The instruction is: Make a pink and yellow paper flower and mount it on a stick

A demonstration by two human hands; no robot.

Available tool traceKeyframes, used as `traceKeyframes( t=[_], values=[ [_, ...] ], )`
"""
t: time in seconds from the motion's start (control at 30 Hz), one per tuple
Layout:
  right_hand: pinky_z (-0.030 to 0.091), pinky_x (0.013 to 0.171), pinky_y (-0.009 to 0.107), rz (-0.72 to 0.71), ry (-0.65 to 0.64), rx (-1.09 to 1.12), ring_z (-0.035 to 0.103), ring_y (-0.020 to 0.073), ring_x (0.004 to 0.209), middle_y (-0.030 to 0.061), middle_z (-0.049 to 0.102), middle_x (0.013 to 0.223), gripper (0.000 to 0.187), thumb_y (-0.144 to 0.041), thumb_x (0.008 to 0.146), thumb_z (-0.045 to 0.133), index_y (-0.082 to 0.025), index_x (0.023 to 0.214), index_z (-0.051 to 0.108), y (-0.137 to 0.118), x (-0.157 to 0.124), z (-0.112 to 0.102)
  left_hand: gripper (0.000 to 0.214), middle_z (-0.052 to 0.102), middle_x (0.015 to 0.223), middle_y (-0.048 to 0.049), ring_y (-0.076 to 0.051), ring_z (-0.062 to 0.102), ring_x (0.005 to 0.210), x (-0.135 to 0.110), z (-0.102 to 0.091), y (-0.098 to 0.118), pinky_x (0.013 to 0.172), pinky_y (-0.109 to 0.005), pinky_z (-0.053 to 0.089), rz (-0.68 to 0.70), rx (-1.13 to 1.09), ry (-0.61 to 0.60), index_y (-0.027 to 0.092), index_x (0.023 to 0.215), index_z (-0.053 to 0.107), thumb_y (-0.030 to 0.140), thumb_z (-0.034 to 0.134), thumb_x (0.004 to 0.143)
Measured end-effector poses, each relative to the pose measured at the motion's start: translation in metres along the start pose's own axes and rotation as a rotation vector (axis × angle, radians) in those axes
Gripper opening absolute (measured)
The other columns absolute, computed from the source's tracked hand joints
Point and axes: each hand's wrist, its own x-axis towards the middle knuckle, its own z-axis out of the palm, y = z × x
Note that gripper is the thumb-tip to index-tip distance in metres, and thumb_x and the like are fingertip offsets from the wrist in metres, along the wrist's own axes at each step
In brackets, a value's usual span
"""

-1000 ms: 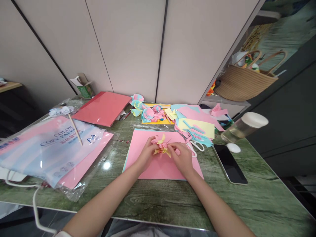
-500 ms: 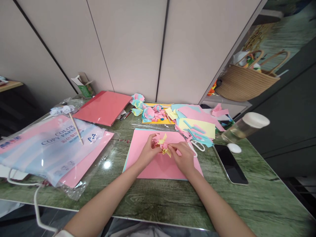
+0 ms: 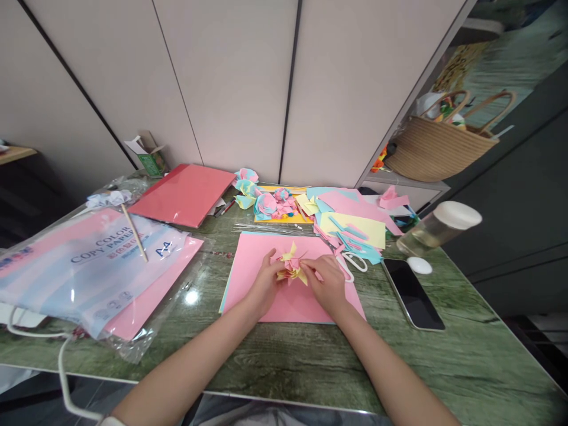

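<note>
A small pink and yellow paper flower (image 3: 291, 265) sits between my two hands, just above a pink sheet of paper (image 3: 288, 299) on the green table (image 3: 310, 361). My left hand (image 3: 265, 281) pinches its left side with the fingers closed. From the right, my right hand (image 3: 326, 283) pinches the flower's other side. Both forearms reach in from the bottom edge.
White scissors (image 3: 352, 260) lie just right of my right hand, with a phone (image 3: 412, 293), a white lid (image 3: 418, 265) and a lidded jar (image 3: 437, 228) beyond. Paper scraps (image 3: 350, 222) and crumpled flowers (image 3: 270, 202) fill the back. A copy-paper pack (image 3: 89, 263) and red folder (image 3: 184, 194) lie left.
The flower was lifted and turned slightly half a second ago, and now sits lower between my fingers again. Both hands stay on it.
</note>
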Motion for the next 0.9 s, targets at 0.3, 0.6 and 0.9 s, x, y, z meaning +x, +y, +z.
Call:
traceKeyframes(
  t=[0.3, 0.6, 0.9],
  values=[
    [0.039, 0.066, 0.032, -0.071, 0.014, 0.004, 0.052, 0.0154, 0.064, 0.0018, 0.061, 0.062, 0.014, -0.021, 0.08, 0.051, -0.022, 0.083, 0.064, -0.001, 0.002, -0.003, 0.063, 0.058, 0.081, 0.0003, -0.01, 0.054, 0.065, -0.001, -0.003, 0.007, 0.065, -0.025, 0.04, -0.048, -0.017, -0.055, 0.024, 0.116, 0.038, 0.013, 0.06, 0.059],
    [0.039, 0.067, 0.032, -0.06, 0.013, 0.042, 0.051, 0.0145, 0.063, 0.0009, 0.062, 0.062, 0.012, -0.02, 0.08, 0.052, -0.022, 0.08, 0.063, -0.005, 0.003, -0.004, 0.009, 0.05, 0.062, -0.0001, -0.008, 0.045, 0.057, 0.0, -0.004, 0.007, 0.057, -0.022, 0.035, -0.092, -0.03, -0.276, 0.013, 0.067, 0.056, 0.018, 0.06, 0.059],
    [0.039, 0.074, 0.031, 0.243, -0.138, 0.175, 0.055, 0.0158, 0.074, 0.0005, 0.064, 0.079, 0.01, -0.027, 0.079, 0.054, -0.023, 0.083, 0.062, -0.022, 0.008, -0.007, 0.013, 0.051, 0.062, 0.001, -0.008, 0.045, 0.058, 0.005, -0.001, -0.004, 0.057, -0.022, 0.035, 0.102, 0.023, -0.055, 0.013, 0.067, 0.054, 0.021, 0.06, 0.059]
  ],
)
